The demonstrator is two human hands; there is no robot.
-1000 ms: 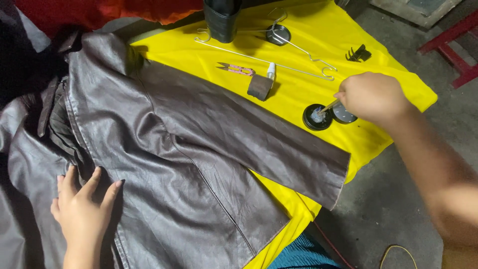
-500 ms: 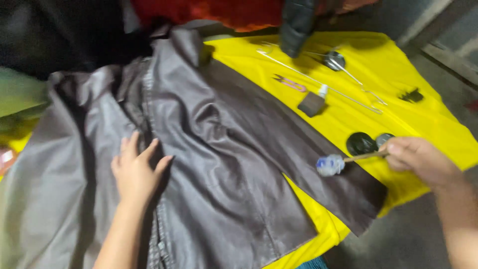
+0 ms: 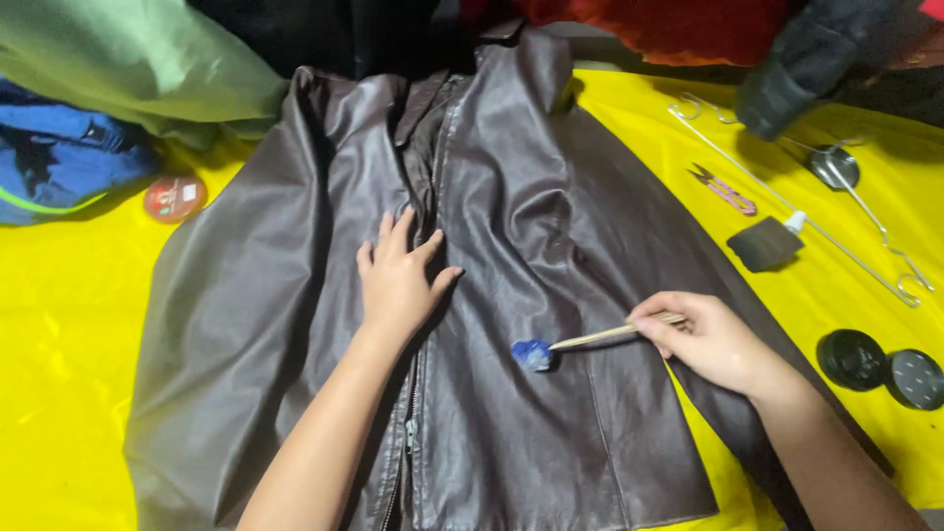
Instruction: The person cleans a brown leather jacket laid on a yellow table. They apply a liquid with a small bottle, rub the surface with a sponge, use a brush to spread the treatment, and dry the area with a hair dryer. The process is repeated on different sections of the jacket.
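Dabbing a brown leather jacket with a cloth-tipped stick

The right hand point(image 3: 703, 339) pinches a wooden stick point(image 3: 602, 336) lying nearly level, long axis left-right, its blue-white padded tip point(image 3: 532, 354) pointing left onto the jacket point(image 3: 511, 226) front. The left hand point(image 3: 398, 280), fingers spread, presses flat beside the zipper point(image 3: 411, 433). Farther right on the yellow cloth point(image 3: 59, 324): two round black tins point(image 3: 852, 358).

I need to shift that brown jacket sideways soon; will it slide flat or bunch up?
The brown jacket looks floppy: it already wrinkles beside the left hand. Its glossy surface may slide on the yellow cloth, probably bunching.
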